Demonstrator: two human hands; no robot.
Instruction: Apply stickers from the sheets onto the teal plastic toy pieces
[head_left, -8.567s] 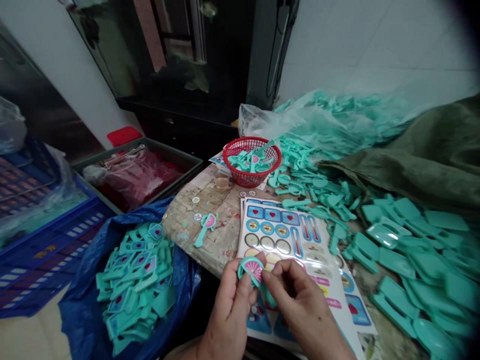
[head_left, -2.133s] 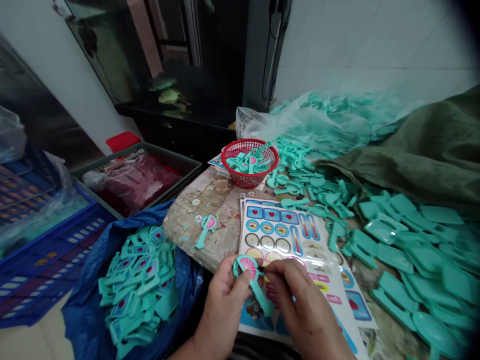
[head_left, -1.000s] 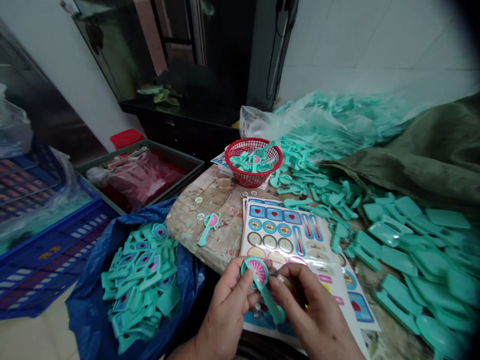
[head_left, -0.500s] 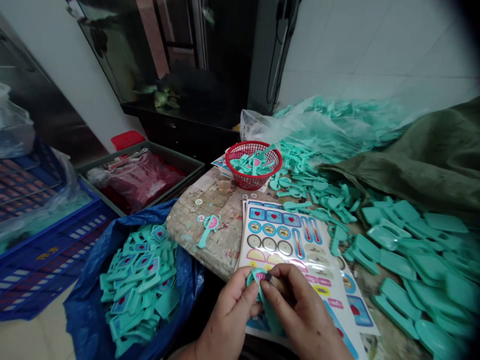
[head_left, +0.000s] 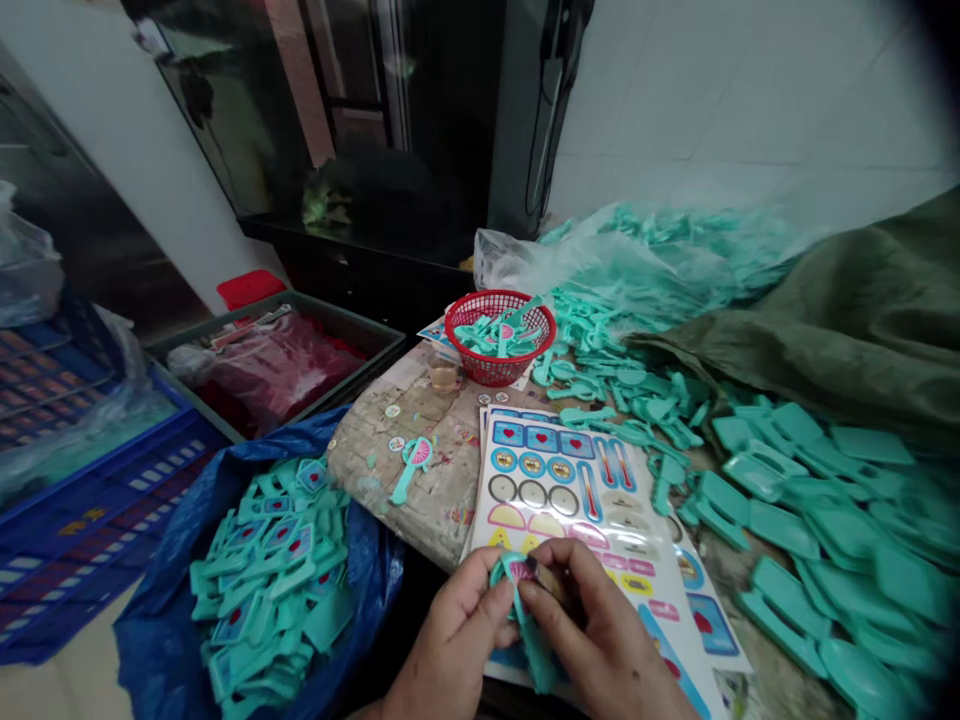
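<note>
Clasps a turquoise toy [head_left: 534, 645] by its rounded head, with thumb and forefinger of the left hand [head_left: 457, 630] closed on the left edge. Pinches a brownish object [head_left: 553, 585] between thumb and forefinger of the right hand [head_left: 589, 625], too covered by those fingers to identify. Has the object's dark tip right at the pink sticker on the toy's head; cannot tell whether touching. Holds that head lodged between both sets of fingertips, with the handle running down toward the wearer through the gap between the palms, above a sticker sheet [head_left: 555, 475].

Just past the fingertips, shows the sheet's printed rows of pink half-rounds, dark rings, round badges and hearts. Farther out, on the worn table [head_left: 442, 420], includes a second toy [head_left: 411, 468] lying flat, well apart from both hands, with a similar pink sticker. Beyond the sheet, has a red basket [head_left: 499, 372] of turquoise pieces beside a small cup [head_left: 442, 376]. To the right, opens onto loose turquoise parts [head_left: 795, 560] below a dark green cloth [head_left: 840, 290]. To the left, beside the table, takes in a blue bag [head_left: 169, 560] full of heart-stickered pieces [head_left: 274, 570].
</note>
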